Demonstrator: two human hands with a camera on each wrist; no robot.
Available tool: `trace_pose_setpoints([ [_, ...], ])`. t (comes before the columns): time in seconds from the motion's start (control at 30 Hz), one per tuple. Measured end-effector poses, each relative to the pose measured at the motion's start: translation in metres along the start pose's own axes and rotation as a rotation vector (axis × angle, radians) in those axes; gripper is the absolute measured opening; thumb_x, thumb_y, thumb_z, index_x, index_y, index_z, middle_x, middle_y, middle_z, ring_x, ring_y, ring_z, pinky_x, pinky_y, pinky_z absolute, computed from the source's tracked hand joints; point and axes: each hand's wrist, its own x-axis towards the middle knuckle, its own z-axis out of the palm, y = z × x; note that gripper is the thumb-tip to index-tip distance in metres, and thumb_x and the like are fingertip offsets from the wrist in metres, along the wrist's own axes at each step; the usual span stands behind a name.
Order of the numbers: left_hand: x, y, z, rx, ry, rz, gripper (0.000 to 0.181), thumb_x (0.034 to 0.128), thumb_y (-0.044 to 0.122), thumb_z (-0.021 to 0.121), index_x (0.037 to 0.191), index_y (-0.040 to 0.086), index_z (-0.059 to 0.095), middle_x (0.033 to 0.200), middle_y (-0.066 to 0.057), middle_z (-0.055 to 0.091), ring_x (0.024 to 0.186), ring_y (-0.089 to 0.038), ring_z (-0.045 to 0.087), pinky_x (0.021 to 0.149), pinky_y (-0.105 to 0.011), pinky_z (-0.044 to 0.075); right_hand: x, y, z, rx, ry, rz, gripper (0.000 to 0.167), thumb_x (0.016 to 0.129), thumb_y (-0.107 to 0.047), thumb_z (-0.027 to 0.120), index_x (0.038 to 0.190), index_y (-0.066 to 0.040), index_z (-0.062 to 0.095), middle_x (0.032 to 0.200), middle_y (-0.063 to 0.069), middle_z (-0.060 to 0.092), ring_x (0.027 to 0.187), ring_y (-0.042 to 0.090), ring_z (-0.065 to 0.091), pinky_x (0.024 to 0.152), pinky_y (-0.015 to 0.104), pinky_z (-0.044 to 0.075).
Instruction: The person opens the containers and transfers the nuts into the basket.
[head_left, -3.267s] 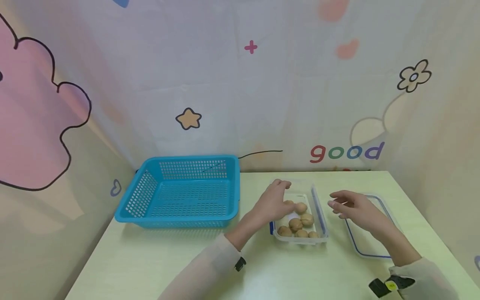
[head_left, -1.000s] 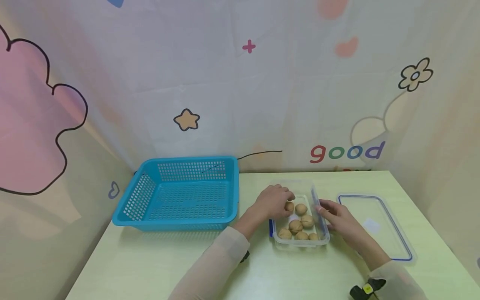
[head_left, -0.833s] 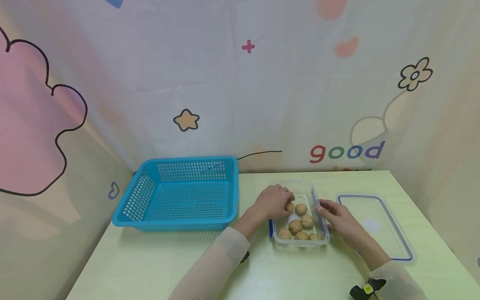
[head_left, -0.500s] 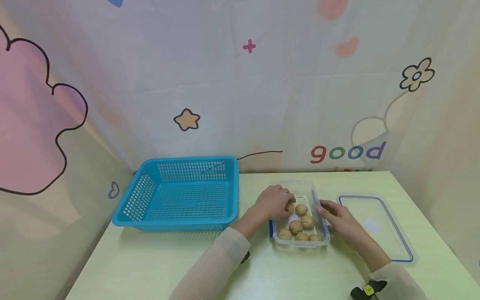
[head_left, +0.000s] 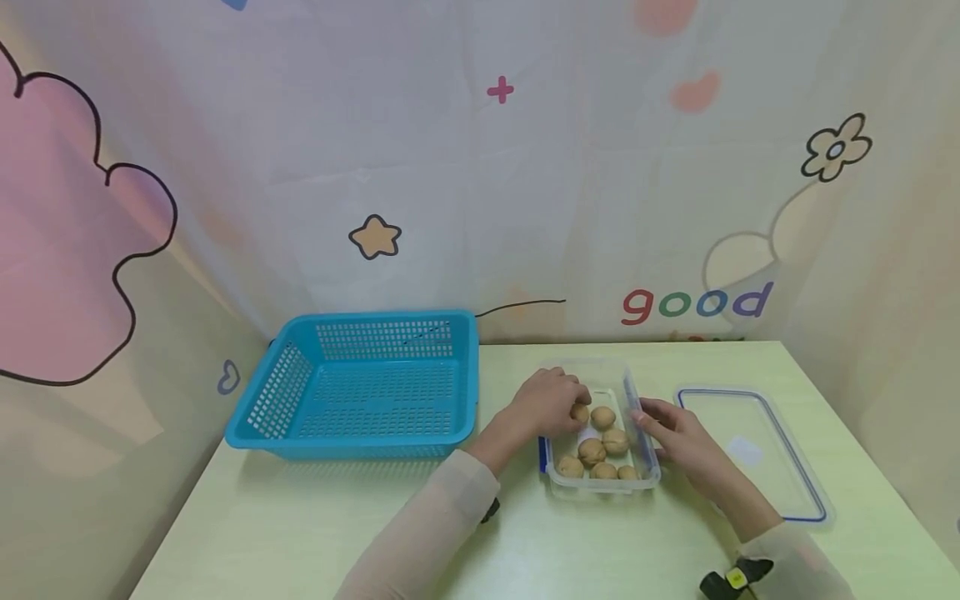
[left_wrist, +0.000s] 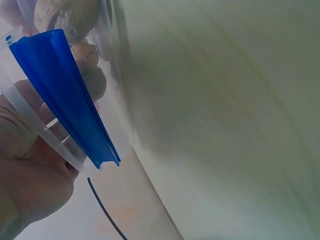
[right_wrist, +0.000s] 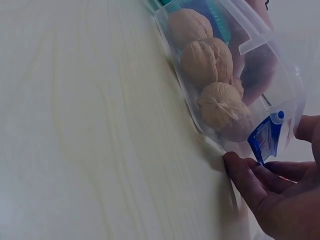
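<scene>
Two grips: pinching one walnut [head_left: 579,413] with the left hand [head_left: 550,402], holding the clear box [head_left: 603,484] by its side with the right hand [head_left: 681,439], presumably for steadiness.

A pale fabric backdrop [head_left: 420,150] is hanging behind a light wood-grain bench [head_left: 262,533], displaying an orange star [head_left: 375,237], a black-outlined flower [head_left: 836,148] and multicoloured lettering [head_left: 697,304] reading "good"; a pink cloud-like print [head_left: 60,225] is filling the left side.

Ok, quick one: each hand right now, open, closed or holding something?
Left hand: closed, pinching a walnut inside the clear container.
Right hand: closed, holding the container by its side.
</scene>
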Motion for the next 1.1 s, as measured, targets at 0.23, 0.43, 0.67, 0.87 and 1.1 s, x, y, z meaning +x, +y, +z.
trace_pose_setpoints([
  [0.23, 0.002, 0.000, -0.006, -0.045, 0.022, 0.045, 0.036, 0.0979, 0.035, 0.078, 0.131, 0.023, 0.075, 0.112, 0.010, 0.068, 0.103, -0.012, 0.056, 0.093, -0.031, 0.048, 0.000, -0.002, -0.001, -0.003, 0.018, 0.009, 0.074, 0.113, -0.039, 0.052, 0.160, 0.013, 0.027, 0.162, 0.037, 0.032, 0.147, 0.052, 0.037, 0.107, 0.062, 0.049],
  [0.43, -0.003, 0.005, -0.012, -0.111, 0.049, 0.053, 0.040, 0.0981, 0.032, 0.079, 0.135, 0.018, 0.072, 0.124, 0.006, 0.067, 0.112, -0.011, 0.058, 0.091, -0.026, 0.051, 0.001, -0.003, 0.001, 0.002, 0.033, 0.024, 0.072, 0.113, -0.037, 0.052, 0.159, 0.013, 0.029, 0.161, 0.036, 0.035, 0.147, 0.051, 0.039, 0.107, 0.059, 0.051],
  [0.67, -0.027, 0.009, -0.038, -0.272, 0.105, 0.127, 0.043, 0.0957, 0.028, 0.083, 0.133, 0.010, 0.071, 0.118, 0.003, 0.067, 0.101, -0.010, 0.062, 0.086, -0.016, 0.051, 0.000, -0.002, 0.001, 0.032, 0.036, 0.030, 0.072, 0.113, -0.037, 0.054, 0.159, 0.012, 0.030, 0.162, 0.034, 0.035, 0.148, 0.049, 0.038, 0.108, 0.061, 0.049],
  [0.87, -0.058, 0.001, -0.064, -0.380, 0.115, 0.174, 0.044, 0.0955, 0.031, 0.082, 0.132, 0.008, 0.071, 0.117, 0.002, 0.068, 0.109, -0.011, 0.067, 0.093, -0.014, 0.051, 0.002, 0.000, 0.000, 0.025, 0.024, 0.026, 0.071, 0.113, -0.036, 0.052, 0.159, 0.013, 0.029, 0.162, 0.035, 0.033, 0.148, 0.050, 0.037, 0.110, 0.061, 0.048],
  [1.1, -0.091, -0.022, -0.081, -0.447, 0.192, 0.153, 0.043, 0.0946, 0.028, 0.083, 0.131, 0.009, 0.071, 0.118, 0.002, 0.070, 0.107, -0.011, 0.066, 0.091, -0.016, 0.053, 0.001, 0.001, 0.000, 0.035, 0.021, 0.032, 0.074, 0.113, -0.037, 0.054, 0.160, 0.013, 0.027, 0.163, 0.036, 0.031, 0.149, 0.051, 0.036, 0.111, 0.061, 0.047],
])
